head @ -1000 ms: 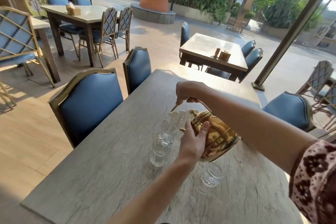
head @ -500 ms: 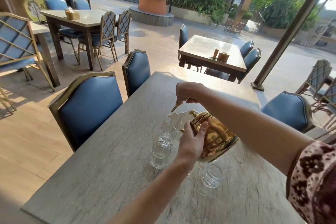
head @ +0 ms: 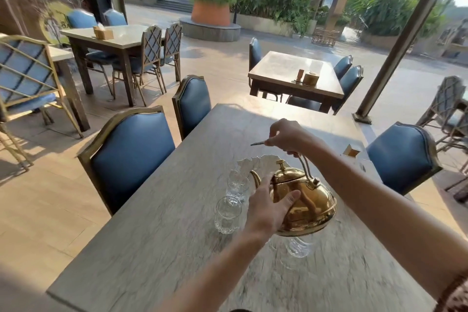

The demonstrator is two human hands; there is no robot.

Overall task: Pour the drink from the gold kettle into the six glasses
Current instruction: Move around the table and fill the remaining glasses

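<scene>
The gold kettle (head: 307,200) hangs above the grey stone table (head: 157,235), its spout pointing left over the glasses. My right hand (head: 288,135) grips the kettle's wire handle from above. My left hand (head: 269,206) presses flat against the kettle's left side, fingers spread on the metal. A clear glass (head: 228,214) stands nearest me on the left, and a second glass (head: 238,185) sits just beyond it under the spout. A third glass (head: 298,246) shows below the kettle's base. Other glasses are hidden behind the kettle and my hand.
A white scalloped dish (head: 255,163) lies behind the glasses. Two blue padded chairs (head: 131,154) line the table's left side and another chair (head: 402,157) stands at the right. A small box (head: 352,151) sits on the right edge. More tables and chairs fill the patio beyond.
The kettle has tipped back towards level and lifted slightly, its lid now facing up. My left hand slid from near the lid to the kettle's side. The view shifted a little.
</scene>
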